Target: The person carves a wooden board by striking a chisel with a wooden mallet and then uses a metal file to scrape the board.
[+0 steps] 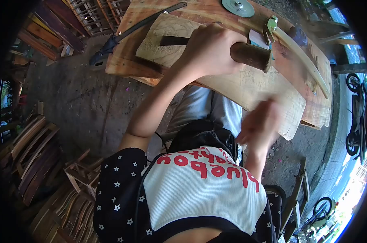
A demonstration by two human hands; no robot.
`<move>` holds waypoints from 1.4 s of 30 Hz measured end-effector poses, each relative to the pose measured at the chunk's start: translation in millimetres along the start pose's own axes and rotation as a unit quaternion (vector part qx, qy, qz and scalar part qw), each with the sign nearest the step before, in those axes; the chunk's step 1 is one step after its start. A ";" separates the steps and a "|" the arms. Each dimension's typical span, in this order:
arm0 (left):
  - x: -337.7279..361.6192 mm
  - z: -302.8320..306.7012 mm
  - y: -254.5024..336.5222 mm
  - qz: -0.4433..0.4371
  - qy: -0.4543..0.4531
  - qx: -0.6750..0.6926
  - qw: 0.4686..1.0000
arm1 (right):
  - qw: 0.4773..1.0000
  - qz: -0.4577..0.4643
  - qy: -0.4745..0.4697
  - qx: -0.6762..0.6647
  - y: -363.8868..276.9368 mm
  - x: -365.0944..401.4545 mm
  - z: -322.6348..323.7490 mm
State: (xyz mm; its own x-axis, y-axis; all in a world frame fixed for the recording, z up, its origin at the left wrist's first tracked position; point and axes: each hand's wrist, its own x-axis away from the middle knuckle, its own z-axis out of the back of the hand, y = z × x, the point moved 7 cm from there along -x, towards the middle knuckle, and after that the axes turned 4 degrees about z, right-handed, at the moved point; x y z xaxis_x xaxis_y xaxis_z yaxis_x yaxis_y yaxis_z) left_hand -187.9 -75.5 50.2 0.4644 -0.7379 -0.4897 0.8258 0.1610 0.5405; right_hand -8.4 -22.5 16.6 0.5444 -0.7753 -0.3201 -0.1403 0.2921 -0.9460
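Observation:
My left hand (214,48) is closed around a chisel with a thick brown wooden handle (250,56). Its flat dark blade (173,41) points left, low over a pale wooden board (256,87). The handle's butt end sticks out to the right of my fist. My right hand (262,119) is smeared by motion near the board's front edge, at the lower right. Its fingers look curled, but whether anything is in them cannot be made out.
The board lies on a reddish wooden worktable (126,30). A grey metal disc (238,6), a long dark saw-like tool (151,18) and a tool with a pale curved handle (305,60) and green head lie behind it. Stacked curved wood pieces (33,158) stand at the left.

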 end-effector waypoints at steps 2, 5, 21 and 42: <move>1.8 -1.7 -15.5 0.028 -0.017 -0.026 0.999 | 0.987 -0.077 -0.138 -0.022 6.9 9.9 -19.6; 7.1 0.9 -22.7 0.031 0.001 -0.037 0.999 | 0.997 0.029 0.058 -0.046 -26.9 -23.8 38.3; -14.9 15.5 39.9 -0.109 0.041 0.039 0.992 | 0.973 -0.104 0.160 -0.132 10.6 -2.3 106.3; -16.7 -147.5 163.2 -0.149 -0.146 0.103 0.973 | 0.847 0.230 0.478 -0.048 -36.0 18.5 247.7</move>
State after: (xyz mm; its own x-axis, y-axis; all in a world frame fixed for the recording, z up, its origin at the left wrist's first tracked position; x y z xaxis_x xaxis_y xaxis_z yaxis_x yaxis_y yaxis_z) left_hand -13.6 59.7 45.7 0.0788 -0.8913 -0.4466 0.8143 -0.2009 0.5446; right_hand 211.6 91.4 57.2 -0.4967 -0.7046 -0.5067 -0.2468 0.6744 -0.6959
